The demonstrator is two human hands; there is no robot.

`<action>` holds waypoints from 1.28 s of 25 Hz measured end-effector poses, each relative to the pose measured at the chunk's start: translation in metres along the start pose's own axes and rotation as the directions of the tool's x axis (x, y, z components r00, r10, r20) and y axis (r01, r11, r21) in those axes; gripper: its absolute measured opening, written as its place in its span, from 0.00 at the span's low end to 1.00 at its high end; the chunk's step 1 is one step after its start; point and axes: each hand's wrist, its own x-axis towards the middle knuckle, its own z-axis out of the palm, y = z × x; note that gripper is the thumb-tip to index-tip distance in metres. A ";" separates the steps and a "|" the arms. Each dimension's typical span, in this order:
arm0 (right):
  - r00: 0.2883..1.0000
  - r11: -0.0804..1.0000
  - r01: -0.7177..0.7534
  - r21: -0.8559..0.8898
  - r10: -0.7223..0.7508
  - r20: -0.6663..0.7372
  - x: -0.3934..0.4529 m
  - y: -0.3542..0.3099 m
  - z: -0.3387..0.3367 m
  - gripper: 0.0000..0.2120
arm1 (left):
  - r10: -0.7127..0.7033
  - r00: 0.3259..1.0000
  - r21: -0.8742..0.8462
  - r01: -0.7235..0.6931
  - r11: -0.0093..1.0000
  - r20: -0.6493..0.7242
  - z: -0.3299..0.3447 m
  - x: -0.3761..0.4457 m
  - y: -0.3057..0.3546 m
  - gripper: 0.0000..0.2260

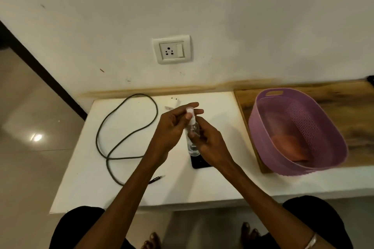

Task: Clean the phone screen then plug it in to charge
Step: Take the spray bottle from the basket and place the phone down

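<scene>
Above the white desk (85, 168), both hands meet around a small clear spray bottle (192, 137). The right hand (210, 145) grips the bottle's body with curled fingers, while the left hand (172, 127) pinches its white top between thumb and fingers. Directly below the bottle lies the dark phone (199, 162), mostly hidden by the hands. A grey charging cable (129, 135) loops to the left, its white adapter (172, 104) near the wall under the socket (171, 49). An orange cloth (289, 145) sits inside the purple basket (263, 127).
</scene>
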 end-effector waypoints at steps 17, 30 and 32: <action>0.995 0.992 0.024 -0.128 -0.036 -0.093 0.004 -0.008 0.014 0.18 | -0.077 0.936 -0.248 -0.011 0.969 -0.344 -0.007 0.011 -0.003 0.09; 0.990 1.000 -0.017 0.002 0.017 -0.141 0.010 0.013 -0.022 0.22 | -0.005 0.880 0.422 0.233 0.876 -0.476 -0.057 0.061 -0.078 0.03; 0.987 0.999 -0.018 0.034 0.023 -0.156 0.013 0.015 -0.027 0.24 | -0.049 0.890 0.525 0.310 0.793 -0.452 -0.060 0.064 -0.097 0.03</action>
